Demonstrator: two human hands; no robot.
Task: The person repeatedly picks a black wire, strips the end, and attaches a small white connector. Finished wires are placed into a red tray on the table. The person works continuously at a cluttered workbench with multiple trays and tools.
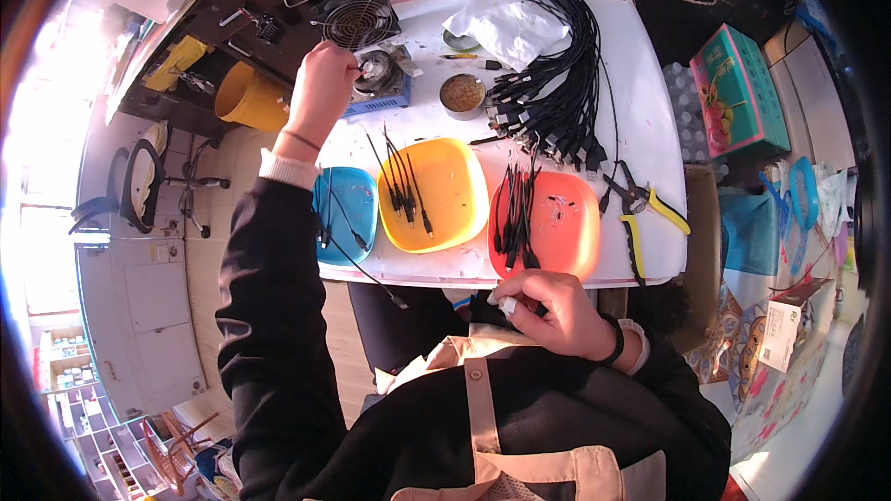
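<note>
My left hand (323, 83) reaches forward to a small blue box-shaped heater with a round metal pot (376, 72), which looks like a solder pot. Its fingers are pinched together at the pot's rim; what they hold is too small to make out. My right hand (555, 311) is closed near the table's front edge, just below the red tray (577, 223). White coverings show on its fingertips, and anything between them is hidden. Short black cables (515, 223) lie in the red tray. More lie in the yellow tray (450, 186) and the blue tray (357, 187), one hanging over the blue rim.
A large bundle of black cables (580, 65) covers the table's back right. Wire strippers with yellow handles (640, 209) lie at the right edge. Behind the heater stands a fan (357, 20). A round tin (462, 95) and white tissue (510, 23) are near the middle.
</note>
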